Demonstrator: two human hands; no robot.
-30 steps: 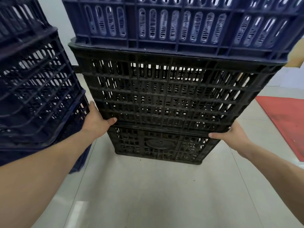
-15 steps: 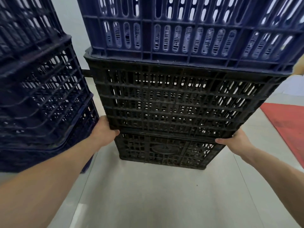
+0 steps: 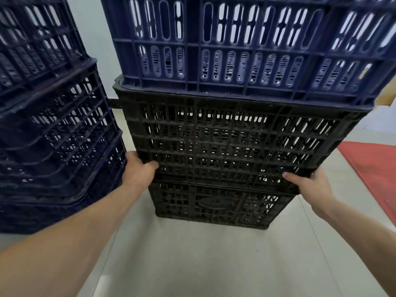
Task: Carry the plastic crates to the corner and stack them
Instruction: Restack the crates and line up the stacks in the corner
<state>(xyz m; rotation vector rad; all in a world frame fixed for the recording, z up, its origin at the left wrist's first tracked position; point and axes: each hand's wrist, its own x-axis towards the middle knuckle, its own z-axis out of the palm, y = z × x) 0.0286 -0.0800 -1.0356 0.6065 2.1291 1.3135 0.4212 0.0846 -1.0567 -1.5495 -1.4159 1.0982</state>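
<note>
A black slatted crate (image 3: 225, 142) fills the middle of the view, tilted with its underside (image 3: 214, 204) toward me. A blue crate (image 3: 246, 50) sits nested on top of it. My left hand (image 3: 139, 170) grips the black crate's lower left edge, fingers hidden behind the wall. My right hand (image 3: 310, 183) grips its lower right edge, thumb on the front. Both crates are off the grey floor (image 3: 192, 254).
A stack of dark blue crates (image 3: 49, 125) stands close on the left, almost touching my left hand. A red mat (image 3: 377, 168) lies on the floor at the right. A pale wall (image 3: 100, 50) shows behind the gap between the stacks.
The held crates have come closer to the left stack and sit larger in view; my hands keep the same grip on the black crate's lower edges.
</note>
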